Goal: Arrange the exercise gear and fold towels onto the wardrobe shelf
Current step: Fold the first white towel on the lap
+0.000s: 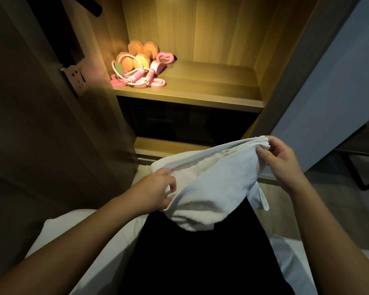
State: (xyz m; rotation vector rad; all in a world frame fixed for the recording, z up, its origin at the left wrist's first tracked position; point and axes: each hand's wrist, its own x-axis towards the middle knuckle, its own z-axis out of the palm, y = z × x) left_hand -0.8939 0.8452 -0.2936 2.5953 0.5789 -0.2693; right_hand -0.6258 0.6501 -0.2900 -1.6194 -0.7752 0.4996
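Gear part looks done: pink exercise gear (140, 68) sits piled on the lit wardrobe shelf (211, 86). White towel (211, 184) is mid-fold above my lap, left hand (158, 189) and right hand (283, 160) each pinching an edge with curled fingers, so shelving it is left.

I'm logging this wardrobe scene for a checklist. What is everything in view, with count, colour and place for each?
towel: one, white, partly folded, held up in front of the wardrobe.
dumbbells: two, it seems, orange, left rear of the lit shelf.
jump rope: one, pink handles and white cord, in front of the dumbbells.
pink gear: several pieces, count unclear, around the rope.
shelf: one, wooden, lit, inside the wardrobe.
wall socket: one, pale, on the left panel.
bedding: white, bottom of view.
left hand: grips the towel's left edge.
right hand: pinches the towel's upper right corner.
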